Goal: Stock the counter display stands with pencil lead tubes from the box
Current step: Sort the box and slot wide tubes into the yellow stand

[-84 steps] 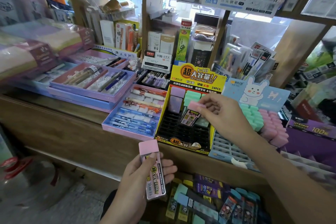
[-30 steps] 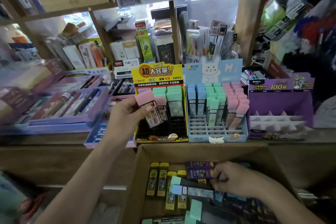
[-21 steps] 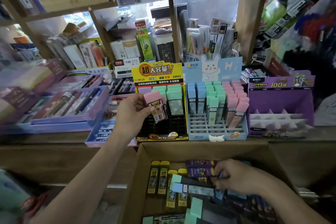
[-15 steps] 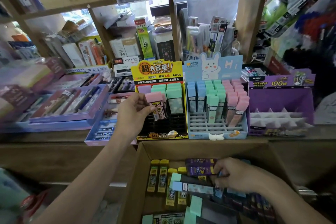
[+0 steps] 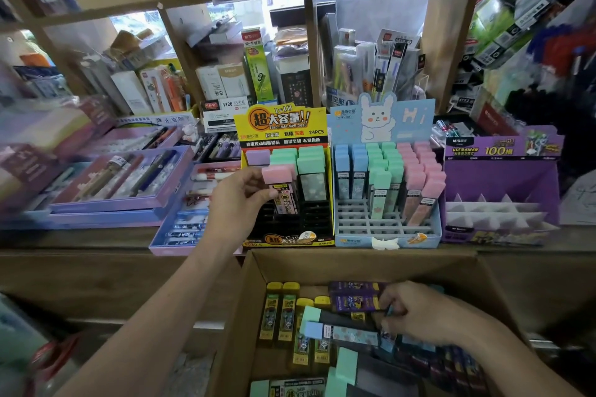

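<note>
My left hand (image 5: pixel 238 200) grips a pink-capped lead tube (image 5: pixel 280 185) and holds it upright in the slots of the yellow-and-black display stand (image 5: pixel 283 238), beside purple and green-capped tubes. My right hand (image 5: pixel 416 313) is down in the cardboard box (image 5: pixel 322 263), fingers curled among the loose tubes; what they pinch is hidden. A blue-capped tube (image 5: pixel 338 330) lies just left of that hand. The blue bunny stand (image 5: pixel 387 229) holds blue, green and pink tubes. The purple stand (image 5: pixel 500 190) shows bare dividers.
Purple and blue trays of pens (image 5: pixel 116 184) lie on the wooden counter (image 5: pixel 80 238) to the left. Shelves packed with stationery (image 5: pixel 245 74) rise behind the stands. The box sits below the counter's front edge.
My left hand has carried the pink-capped tube right and down into the yellow stand's slots. My right hand has stayed in the box, shifting slightly among the tubes.
</note>
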### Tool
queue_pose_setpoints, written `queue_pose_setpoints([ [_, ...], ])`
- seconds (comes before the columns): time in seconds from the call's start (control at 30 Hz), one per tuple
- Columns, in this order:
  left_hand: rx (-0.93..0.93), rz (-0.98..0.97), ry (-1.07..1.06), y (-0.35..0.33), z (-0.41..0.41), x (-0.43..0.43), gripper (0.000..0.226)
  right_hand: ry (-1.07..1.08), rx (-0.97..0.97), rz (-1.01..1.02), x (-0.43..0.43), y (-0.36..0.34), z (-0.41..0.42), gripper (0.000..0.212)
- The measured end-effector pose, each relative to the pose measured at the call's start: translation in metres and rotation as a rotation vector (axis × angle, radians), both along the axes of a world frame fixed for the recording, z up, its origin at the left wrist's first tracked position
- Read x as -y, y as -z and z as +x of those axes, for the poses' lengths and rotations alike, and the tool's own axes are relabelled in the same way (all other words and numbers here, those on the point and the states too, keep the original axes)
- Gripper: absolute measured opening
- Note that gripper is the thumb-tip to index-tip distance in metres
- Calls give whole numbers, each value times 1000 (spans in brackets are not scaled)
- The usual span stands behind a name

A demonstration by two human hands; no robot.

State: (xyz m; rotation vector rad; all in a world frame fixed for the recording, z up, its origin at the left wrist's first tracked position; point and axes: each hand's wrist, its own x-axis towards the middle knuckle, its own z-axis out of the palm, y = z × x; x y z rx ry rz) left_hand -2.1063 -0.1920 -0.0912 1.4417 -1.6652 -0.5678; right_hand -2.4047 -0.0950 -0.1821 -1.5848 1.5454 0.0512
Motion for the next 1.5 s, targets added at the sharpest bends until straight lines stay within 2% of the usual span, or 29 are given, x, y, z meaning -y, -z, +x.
queue_pose_setpoints([
  [0.57, 19, 37, -102, 8, -10, -8, 19, 1, -4, 14, 0, -2, 2, 33],
  [0.73, -27, -55, -171, 6, -12, -38, 21, 5, -15, -42, -3, 2, 1, 30],
  [0.83, -74, -48, -90, 12, -19, -70, 18, -3, 3, -84, -5, 1, 2, 31],
  [0.97, -20, 198, 58, 32, -31, -109, 22, -68, 21, -138, -7, -9, 8, 23],
  [1.13, 125, 595, 222, 61, -31, -147, 39, -148, -19, -198, -24, -26, 16, 32],
  [1.3, 164, 801, 294, 83, -37, -178, 53, -217, -72, -146, -61, -19, 21, 41],
  [1.5, 282, 872, 314, 96, -39, -184, 63, -272, -128, -153, -90, 2, 27, 64],
])
